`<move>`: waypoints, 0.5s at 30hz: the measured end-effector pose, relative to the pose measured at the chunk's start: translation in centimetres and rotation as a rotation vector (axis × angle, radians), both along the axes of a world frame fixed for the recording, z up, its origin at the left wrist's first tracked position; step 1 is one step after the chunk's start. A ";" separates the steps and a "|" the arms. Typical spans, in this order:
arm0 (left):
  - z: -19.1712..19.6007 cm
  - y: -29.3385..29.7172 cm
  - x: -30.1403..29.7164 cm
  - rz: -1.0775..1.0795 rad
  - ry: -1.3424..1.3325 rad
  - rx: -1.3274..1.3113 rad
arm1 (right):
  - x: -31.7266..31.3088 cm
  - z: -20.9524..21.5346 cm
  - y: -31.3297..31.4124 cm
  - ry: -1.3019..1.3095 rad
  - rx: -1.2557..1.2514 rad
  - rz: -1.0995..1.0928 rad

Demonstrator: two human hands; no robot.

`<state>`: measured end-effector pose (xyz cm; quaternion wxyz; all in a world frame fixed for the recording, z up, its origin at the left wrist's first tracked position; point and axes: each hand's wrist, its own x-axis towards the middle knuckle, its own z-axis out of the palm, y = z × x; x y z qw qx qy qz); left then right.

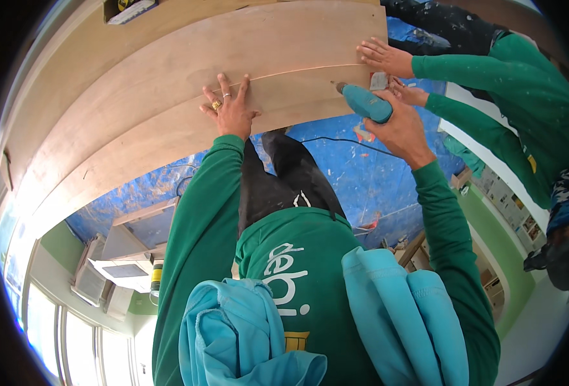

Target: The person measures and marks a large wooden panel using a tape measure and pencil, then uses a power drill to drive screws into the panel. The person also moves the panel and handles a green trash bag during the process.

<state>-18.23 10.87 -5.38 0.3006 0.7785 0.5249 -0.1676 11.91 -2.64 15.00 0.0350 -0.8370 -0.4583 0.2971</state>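
Note:
My left hand (233, 116) presses flat on a wide wooden board (284, 35), its fingers spread near a thin seam or line running along it. My right hand (403, 132) is wrapped around a teal power drill (368, 103). The drill points left, and its bit ends over the board close to the right end; whether the tip touches the wood I cannot tell. A co-worker's hand (387, 58) lies on the board's right end. That person's other hand (410, 93) is beside a small pale block-like piece (379, 81) at the board's edge, just past the drill.
A co-worker in a green sleeve (471, 69) leans in from the right. Blue sheeting (355, 170) covers the floor, crossed by a black cable (342, 139). Wooden panels and a white cabinet-like piece (125, 271) stand at lower left. An open box (130, 9) sits at the far top left.

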 end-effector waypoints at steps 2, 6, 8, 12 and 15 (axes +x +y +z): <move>0.0 -0.1 0.0 -0.004 0.003 -0.003 | -0.1 0.1 0.0 0.011 -0.006 -0.008; -0.1 0.0 -0.1 -0.004 0.008 -0.003 | -0.3 -0.1 0.0 0.002 0.004 0.007; -0.2 0.0 -0.1 -0.003 0.001 -0.001 | -0.2 -0.2 0.0 -0.015 0.008 0.024; -0.4 0.0 -0.1 0.003 -0.019 -0.002 | -0.2 -0.3 0.2 -0.040 -0.019 0.041; -0.6 -0.2 -0.2 0.008 -0.023 0.002 | -0.1 -0.4 0.1 0.010 -0.029 0.004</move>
